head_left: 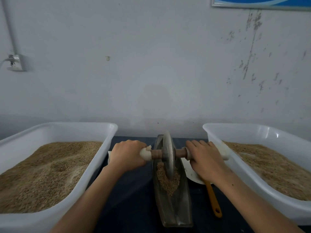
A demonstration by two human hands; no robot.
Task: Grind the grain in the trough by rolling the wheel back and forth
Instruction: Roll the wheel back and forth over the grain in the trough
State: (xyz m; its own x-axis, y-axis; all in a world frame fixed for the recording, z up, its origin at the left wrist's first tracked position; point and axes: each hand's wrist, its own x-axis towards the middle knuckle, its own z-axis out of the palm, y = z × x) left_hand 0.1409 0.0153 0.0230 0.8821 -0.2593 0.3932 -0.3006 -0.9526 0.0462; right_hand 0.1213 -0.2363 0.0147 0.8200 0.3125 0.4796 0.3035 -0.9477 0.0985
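A grey metal wheel point(168, 153) stands upright in a narrow boat-shaped metal trough point(176, 209) on the dark table. A wooden axle runs through the wheel, with white cloth wrapped round both ends. My left hand point(127, 155) grips the left handle, fingers curled over it. My right hand point(206, 158) holds the right handle, fingers wrapped over the top. The wheel sits toward the far end of the trough. A heap of tan grain point(168, 182) lies in the trough just in front of the wheel.
A white plastic tub point(94, 167) full of grain stands at the left, and another white tub point(242, 167) with grain at the right. A white dish point(190, 172) and a yellow-handled tool point(213, 200) lie right of the trough. A grey wall rises directly behind.
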